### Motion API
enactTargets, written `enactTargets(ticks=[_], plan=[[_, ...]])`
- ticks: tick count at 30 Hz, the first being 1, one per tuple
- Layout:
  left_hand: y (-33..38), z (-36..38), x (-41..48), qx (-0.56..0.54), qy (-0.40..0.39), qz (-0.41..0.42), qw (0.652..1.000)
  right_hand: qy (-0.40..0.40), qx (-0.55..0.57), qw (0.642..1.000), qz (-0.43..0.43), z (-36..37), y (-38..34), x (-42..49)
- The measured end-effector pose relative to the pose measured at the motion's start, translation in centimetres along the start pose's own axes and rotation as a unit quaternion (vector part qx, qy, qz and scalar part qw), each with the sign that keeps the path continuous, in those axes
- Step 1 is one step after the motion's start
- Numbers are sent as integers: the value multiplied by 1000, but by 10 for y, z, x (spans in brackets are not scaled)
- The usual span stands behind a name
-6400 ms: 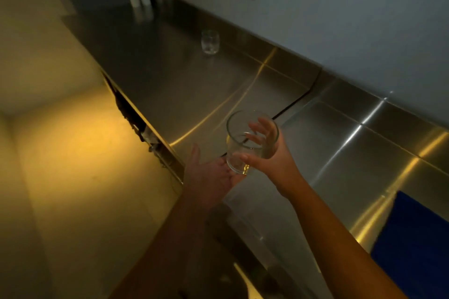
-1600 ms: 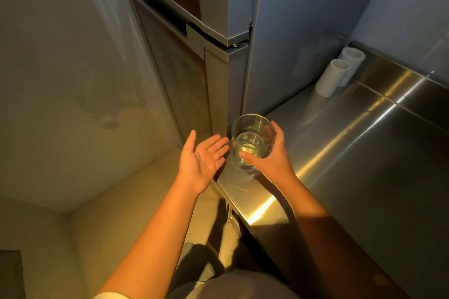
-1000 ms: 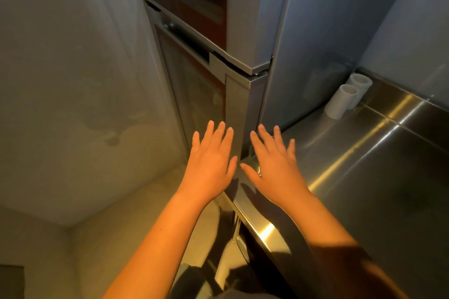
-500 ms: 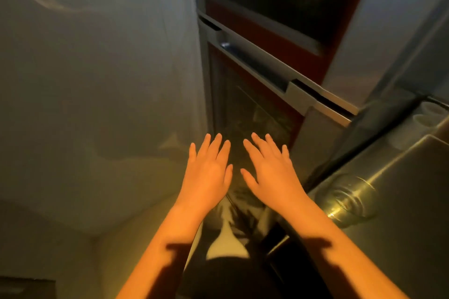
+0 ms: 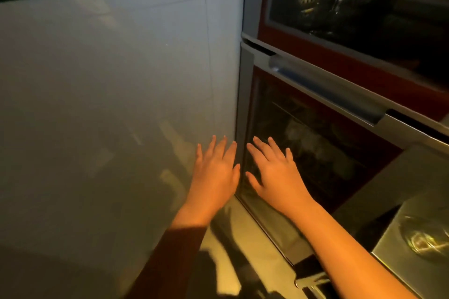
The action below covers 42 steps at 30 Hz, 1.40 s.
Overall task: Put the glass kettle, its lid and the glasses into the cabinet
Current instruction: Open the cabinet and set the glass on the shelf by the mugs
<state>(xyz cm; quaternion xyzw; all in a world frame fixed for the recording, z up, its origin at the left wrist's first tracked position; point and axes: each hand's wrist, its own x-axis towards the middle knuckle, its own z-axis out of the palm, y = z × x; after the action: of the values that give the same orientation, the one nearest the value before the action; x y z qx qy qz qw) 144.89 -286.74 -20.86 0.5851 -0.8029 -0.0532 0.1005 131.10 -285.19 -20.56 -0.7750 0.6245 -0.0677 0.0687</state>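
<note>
Hovering at the lower cabinet door: left hand and right hand are both empty, fingers straight and spread, and I can't tell if they touch the pane. The door looks closed, so the step in hand is opening it, which likely needs a grip on the bar handle above and a pull. One glass sits on the table at lower right, blurred; kettle and lid are not in view.

Head view, angled forward and down, close to cabinet
</note>
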Motion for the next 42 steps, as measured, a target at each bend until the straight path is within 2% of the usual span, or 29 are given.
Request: enactTargets(ticks=[9,13,20,25,30,33,35,39,42], plan=[[-54,-2,42,-46,57,41,996,3,-4,1000,30,13,-25,63],[-74,-4,76,3,33,68,997,26,11,998,55,19,-28,102],[-92,-20,153,32,63,147,987,65,27,993,90,4,-26,175],[-99,-20,203,54,73,179,980,96,19,984,150,-2,-14,204],[-97,-14,241,86,163,261,948,108,6,969,221,-11,-5,209],[-90,-27,263,52,155,280,946,133,5,956,262,-21,-2,214],[-87,-38,276,30,181,291,939,153,20,944,291,-28,-2,218],[-85,-59,301,65,328,256,907,222,88,910,338,-40,0,228],[-91,-69,311,68,379,226,895,264,102,892,352,-40,1,239]])
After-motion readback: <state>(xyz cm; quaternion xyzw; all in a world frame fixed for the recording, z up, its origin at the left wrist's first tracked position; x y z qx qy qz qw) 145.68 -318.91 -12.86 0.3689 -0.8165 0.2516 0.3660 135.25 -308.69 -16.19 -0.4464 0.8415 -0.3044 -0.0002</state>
